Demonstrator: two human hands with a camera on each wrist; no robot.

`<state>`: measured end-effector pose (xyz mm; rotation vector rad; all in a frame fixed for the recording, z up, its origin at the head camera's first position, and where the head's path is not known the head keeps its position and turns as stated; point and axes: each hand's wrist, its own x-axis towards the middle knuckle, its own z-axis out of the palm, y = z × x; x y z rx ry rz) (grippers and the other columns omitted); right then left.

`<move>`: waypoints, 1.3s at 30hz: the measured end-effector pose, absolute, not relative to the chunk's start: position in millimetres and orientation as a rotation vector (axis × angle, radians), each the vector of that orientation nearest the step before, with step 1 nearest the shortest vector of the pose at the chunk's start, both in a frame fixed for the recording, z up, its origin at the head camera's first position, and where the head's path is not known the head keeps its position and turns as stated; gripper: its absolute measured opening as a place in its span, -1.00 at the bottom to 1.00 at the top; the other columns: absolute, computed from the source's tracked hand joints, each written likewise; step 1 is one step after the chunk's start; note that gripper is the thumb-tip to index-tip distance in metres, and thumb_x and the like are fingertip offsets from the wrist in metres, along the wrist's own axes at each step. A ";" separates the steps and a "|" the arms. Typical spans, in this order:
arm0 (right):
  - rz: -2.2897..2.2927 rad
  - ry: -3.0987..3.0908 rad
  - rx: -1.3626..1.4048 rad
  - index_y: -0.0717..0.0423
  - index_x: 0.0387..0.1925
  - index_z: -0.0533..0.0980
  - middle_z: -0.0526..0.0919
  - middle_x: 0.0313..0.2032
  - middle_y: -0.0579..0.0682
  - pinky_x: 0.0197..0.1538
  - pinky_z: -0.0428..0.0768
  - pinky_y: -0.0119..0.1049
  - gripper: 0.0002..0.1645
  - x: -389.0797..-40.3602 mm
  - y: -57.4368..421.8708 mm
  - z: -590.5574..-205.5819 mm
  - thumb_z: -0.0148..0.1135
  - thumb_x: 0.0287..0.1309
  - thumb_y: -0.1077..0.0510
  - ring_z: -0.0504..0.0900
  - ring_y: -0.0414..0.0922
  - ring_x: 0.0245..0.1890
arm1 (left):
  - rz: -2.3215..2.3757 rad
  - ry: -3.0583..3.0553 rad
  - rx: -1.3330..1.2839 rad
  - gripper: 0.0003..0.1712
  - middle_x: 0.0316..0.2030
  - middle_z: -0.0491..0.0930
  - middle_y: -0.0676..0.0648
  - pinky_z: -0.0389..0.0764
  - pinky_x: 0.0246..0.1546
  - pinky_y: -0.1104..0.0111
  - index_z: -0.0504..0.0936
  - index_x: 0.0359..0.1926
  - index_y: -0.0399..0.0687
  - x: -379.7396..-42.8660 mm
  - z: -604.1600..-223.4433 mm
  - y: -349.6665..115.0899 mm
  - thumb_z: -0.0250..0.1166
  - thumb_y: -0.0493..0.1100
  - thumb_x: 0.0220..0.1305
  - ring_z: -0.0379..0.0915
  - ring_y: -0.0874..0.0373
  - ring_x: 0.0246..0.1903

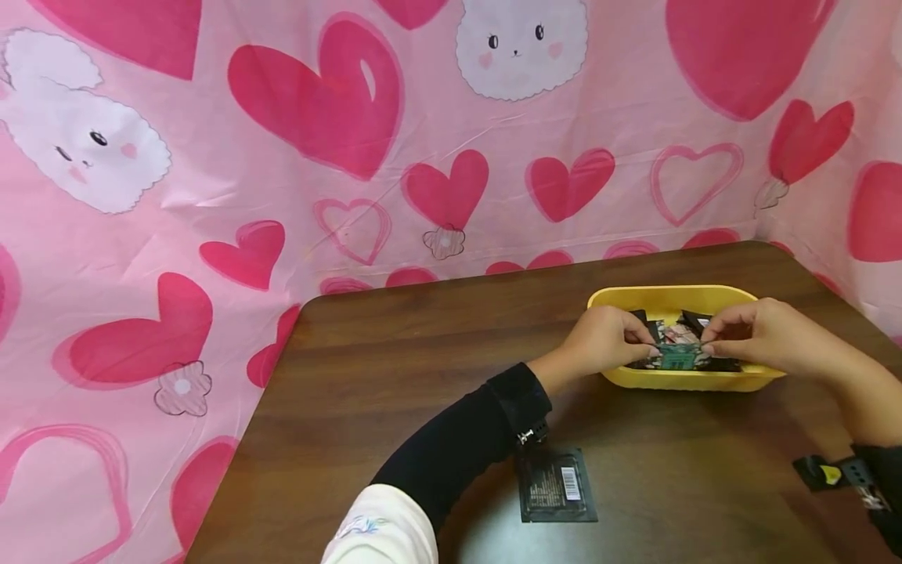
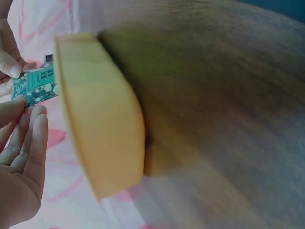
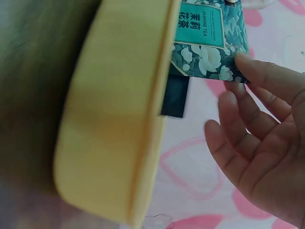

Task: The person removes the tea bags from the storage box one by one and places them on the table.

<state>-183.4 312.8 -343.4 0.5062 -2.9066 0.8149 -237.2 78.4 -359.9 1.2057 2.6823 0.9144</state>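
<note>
The jasmine tea packet (image 3: 209,40) is pinched at its upper corners by left hand (image 1: 606,339) and right hand (image 1: 792,341), partly inside the yellow tub (image 1: 680,381) toward the tabletop's (image 1: 423,368) far-right corner; light, slippery (presumably), it is best edge-held.

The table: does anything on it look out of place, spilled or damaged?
One dark packet lies apart on the table, barcode up, away from the yellow tub, where other packets sit. That looks slightly stray, though perhaps deliberate. I see no spill or damage.
</note>
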 end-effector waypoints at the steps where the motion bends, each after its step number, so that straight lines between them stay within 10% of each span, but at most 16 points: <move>1: 0.806 -2.892 0.521 -0.04 -0.48 0.61 0.57 -0.55 -0.23 -0.54 0.38 -0.43 -0.83 -183.4 310.8 -340.9 0.45 -0.08 0.26 0.35 -0.35 -0.55 | 0.936 2.677 1.190 -0.87 -0.50 0.63 0.29 0.41 -0.56 0.68 0.78 -0.31 0.10 -236.9 -357.4 76.0 0.37 -0.03 0.15 0.37 0.48 -0.56; 19: 1.273 -2.751 0.545 0.10 -0.24 0.61 0.67 -0.40 -0.07 -0.42 0.61 -0.41 -0.86 -173.9 243.7 -305.6 0.32 0.13 0.17 0.56 -0.14 -0.46 | 1.629 2.312 0.747 -0.90 -0.54 0.64 0.01 0.67 -0.48 0.39 0.71 -0.39 -0.15 -224.7 -320.4 -3.3 0.42 -0.20 0.10 0.59 0.15 -0.55; 30: 2.078 -2.768 0.495 0.41 -0.14 0.49 0.62 -0.34 0.12 -0.24 0.70 -0.16 -0.61 -169.6 194.0 -344.5 0.31 0.14 0.15 0.63 -0.02 -0.38 | 1.705 1.975 0.300 -0.89 -0.54 0.64 -0.18 0.70 -0.41 0.19 0.68 -0.35 -0.32 -198.4 -344.2 -56.4 0.38 -0.31 0.11 0.56 0.14 -0.63; 39: 2.525 -2.777 0.537 0.45 -0.17 0.47 0.60 -0.43 0.05 -0.36 0.70 -0.26 -0.69 -158.0 164.3 -397.3 0.27 0.15 0.25 0.59 -0.14 -0.49 | 1.652 1.873 0.091 -0.89 -0.58 0.62 -0.13 0.65 -0.59 0.40 0.65 -0.32 -0.42 -165.8 -388.7 -83.3 0.33 -0.40 0.12 0.53 0.18 -0.68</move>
